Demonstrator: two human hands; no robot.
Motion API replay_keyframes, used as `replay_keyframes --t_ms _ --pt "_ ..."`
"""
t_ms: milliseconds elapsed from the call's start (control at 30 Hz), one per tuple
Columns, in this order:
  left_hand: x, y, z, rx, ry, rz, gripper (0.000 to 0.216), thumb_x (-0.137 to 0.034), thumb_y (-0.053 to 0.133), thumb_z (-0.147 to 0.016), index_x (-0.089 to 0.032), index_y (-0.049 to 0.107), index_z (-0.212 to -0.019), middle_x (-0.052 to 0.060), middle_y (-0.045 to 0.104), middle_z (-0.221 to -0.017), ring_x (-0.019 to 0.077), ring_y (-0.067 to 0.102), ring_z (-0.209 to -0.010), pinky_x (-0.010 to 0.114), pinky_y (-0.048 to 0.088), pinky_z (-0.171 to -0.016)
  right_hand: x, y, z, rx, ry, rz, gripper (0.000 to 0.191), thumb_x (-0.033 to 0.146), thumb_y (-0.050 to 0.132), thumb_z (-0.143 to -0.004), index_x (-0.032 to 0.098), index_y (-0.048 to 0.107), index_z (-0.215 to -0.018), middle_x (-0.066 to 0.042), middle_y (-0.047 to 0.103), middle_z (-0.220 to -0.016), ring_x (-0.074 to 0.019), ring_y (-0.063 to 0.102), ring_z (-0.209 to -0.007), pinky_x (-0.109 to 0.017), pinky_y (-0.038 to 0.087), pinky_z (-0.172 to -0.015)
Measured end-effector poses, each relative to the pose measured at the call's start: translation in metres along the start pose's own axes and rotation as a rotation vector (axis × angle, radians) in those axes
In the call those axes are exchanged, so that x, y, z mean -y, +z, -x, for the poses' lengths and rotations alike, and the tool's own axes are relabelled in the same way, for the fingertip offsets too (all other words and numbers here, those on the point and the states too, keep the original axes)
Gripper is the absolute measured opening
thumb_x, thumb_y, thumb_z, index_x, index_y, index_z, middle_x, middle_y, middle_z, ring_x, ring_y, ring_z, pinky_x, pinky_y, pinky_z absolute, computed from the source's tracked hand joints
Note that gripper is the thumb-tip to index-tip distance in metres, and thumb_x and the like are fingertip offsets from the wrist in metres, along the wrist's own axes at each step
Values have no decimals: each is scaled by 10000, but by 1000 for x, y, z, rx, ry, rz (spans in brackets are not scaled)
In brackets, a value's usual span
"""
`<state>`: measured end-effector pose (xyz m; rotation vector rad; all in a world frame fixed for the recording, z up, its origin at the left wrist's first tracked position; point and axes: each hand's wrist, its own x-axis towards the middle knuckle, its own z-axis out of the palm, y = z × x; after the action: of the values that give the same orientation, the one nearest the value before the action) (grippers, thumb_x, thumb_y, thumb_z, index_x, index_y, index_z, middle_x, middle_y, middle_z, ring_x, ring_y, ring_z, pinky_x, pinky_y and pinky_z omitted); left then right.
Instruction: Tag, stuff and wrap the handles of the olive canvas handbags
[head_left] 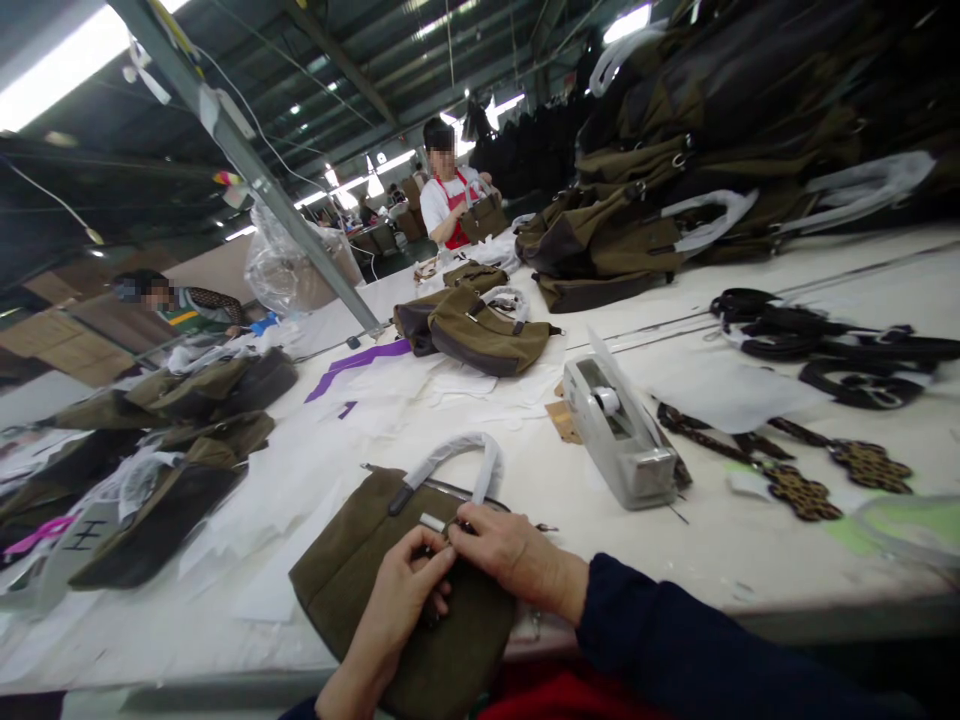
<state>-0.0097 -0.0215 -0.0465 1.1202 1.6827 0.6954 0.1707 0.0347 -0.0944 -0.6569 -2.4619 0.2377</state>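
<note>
An olive-green handbag [346, 552] lies tilted at the table's near edge, its looped handle [491, 462] wrapped in white padding. On its front sits a small pale metal plate [433, 522]. My left hand [405, 585] is closed in a pinch over the bag's front, with something dark showing beneath its fingers. Right against it, my right hand [517, 555] pinches at the same spot just below the handle. What lies between the fingertips is too small and covered to make out. A grey tape dispenser [619, 430] stands beyond my right hand.
More olive bags lie at the centre [491, 335], in a left pile [169, 500] and in a large right stack [607, 235]. Black straps [817, 330] and patterned flower-shaped charms [802, 490] lie right. White paper sheets [277, 500] cover the left-middle. Two co-workers sit or stand across the table.
</note>
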Motion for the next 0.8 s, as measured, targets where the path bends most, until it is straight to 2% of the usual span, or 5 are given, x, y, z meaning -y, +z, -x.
replay_keyframes --t_ms 167,333,433,633,800 --pt "1 -1 2 -25 -36 157 406 -498 756 -730 -174 575 -894 -2 657 -641 115 620 -564 171 452 -522 1 2 -3 -40 -63 29 173 199 436 -1011 153 555 -1128 -85 570 -1194 -176 558 -932 -279 479 -765" --pt "-5 0 11 -67 26 178 398 -471 801 -684 -163 623 -863 11 681 -748 143 651 -698 204 522 -626 2 5 -6 -1 -43 46 116 211 473 -998 161 561 -1055 -56 609 -1047 -192 546 -865 -306 453 -687" --pt "-11 1 16 -49 19 148 395 -502 753 -735 -163 608 -876 11 681 -760 141 643 -686 214 532 -606 6 6 -8 -7 -25 51 127 198 478 -993 155 560 -1080 -67 608 -1046 -196 544 -862 -308 439 -668" --pt "-5 -1 9 -29 -31 190 433 -578 670 -785 -168 536 -823 -1 657 -607 96 570 -447 157 399 -425 15 8 -9 -33 9 69 126 167 498 -977 161 564 -1084 -71 611 -1036 -195 552 -854 -307 442 -655" --pt "15 -4 -3 -1 -15 206 504 -635 698 -718 -178 487 -722 -15 621 -503 60 453 -315 138 231 -345 18 2 -11 67 72 60 87 184 599 -921 187 577 -1005 -37 622 -994 -197 580 -837 -287 432 -608"
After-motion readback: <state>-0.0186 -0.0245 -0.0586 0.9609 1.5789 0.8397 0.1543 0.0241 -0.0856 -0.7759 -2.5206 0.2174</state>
